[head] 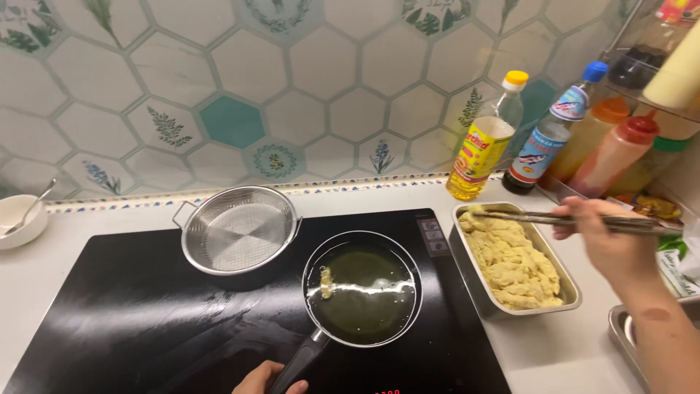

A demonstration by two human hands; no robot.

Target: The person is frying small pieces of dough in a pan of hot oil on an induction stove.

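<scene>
The left hand (266, 377) is closed round the dark handle of the frying pan (362, 287), which sits on the black cooktop (146, 328) with a shallow pool of oil and one battered piece (326, 282) frying near its left edge. The right hand (612, 241) grips a pair of long chopsticks (554, 218), their tips reaching the far corner of the steel tray (576, 295) beside the pan, on the counter (554, 350). That tray is heaped with pale battered pieces (514, 266); they look soft, wet and sticky, likely to sag or tear if pinched hard, so a gentle grip across the middle of one piece seems the safest hold. The pan, loaded with hot oil, looks like something to steady by the handle only and keep level. Behind the pan a wire strainer (239, 228) rests over a bowl, and an oil bottle (487, 142) and sauce bottles (583, 138) stand along the tiled wall
</scene>
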